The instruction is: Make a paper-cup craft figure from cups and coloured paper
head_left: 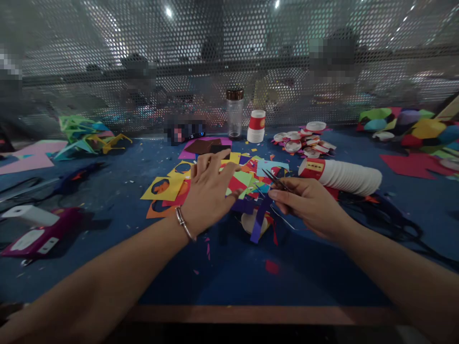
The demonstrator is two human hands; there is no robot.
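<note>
My left hand (pixel 211 188) is spread over a pile of coloured paper scraps (pixel 242 181), its fingers apart and holding nothing. Beside it on the left lie yellow paper pieces (pixel 174 187) with round holes cut out. My right hand (pixel 303 200) is closed round a pair of scissors (pixel 273 178), whose dark blades point up and left. A purple paper strip (pixel 261 220) hangs below the right fingertips; whether they pinch it too I cannot tell. Under the strip sits a pale round cup piece (pixel 251 222) with a red strip (pixel 275 234) next to it.
A stack of paper cups (pixel 351 177) lies at the right, before cut cup pieces (pixel 304 141). Another cup stack (pixel 256 126) and a glass bottle (pixel 234 114) stand at the back. A magenta power strip (pixel 46 234) and a glue gun (pixel 75 177) lie left.
</note>
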